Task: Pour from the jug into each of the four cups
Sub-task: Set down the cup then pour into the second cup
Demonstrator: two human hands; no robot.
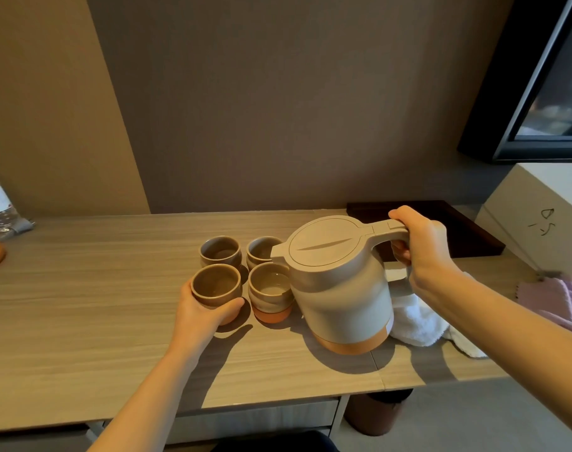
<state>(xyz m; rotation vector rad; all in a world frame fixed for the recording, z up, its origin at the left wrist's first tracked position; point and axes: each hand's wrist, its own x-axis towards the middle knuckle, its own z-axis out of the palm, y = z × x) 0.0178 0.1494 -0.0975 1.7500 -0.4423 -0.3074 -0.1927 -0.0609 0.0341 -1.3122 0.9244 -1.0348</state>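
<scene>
The right hand (421,246) is wrapped tight round the handle of the jug (340,288), with the fingers curled under it. The handle is likely held this way so that the heavy jug can be tipped slowly and not dropped. The jug is leaned a little toward the cups, and its lid is shut. Whether its bottom is touching the table (82,288) cannot be told.

The four cups are set in a close square just left of the jug. The jug's spout is pointed at the back right cup (261,249), which is partly hidden behind it. The front right cup (270,288) is right beside the jug's body. The back left cup (220,252) and the front left cup (216,285) are one cup farther from the jug. The cups are probably bunched up so that the jug needs to be moved only a little from one to the next.

The left hand (203,308) is curled round the front left cup, thumb on one side and fingers on the other. The cup is probably held so that it is not bumped over during pouring. No water is seen coming out. How full the cups are cannot be told.

A white towel (415,324) is laid just right of the jug, maybe for spills.
</scene>
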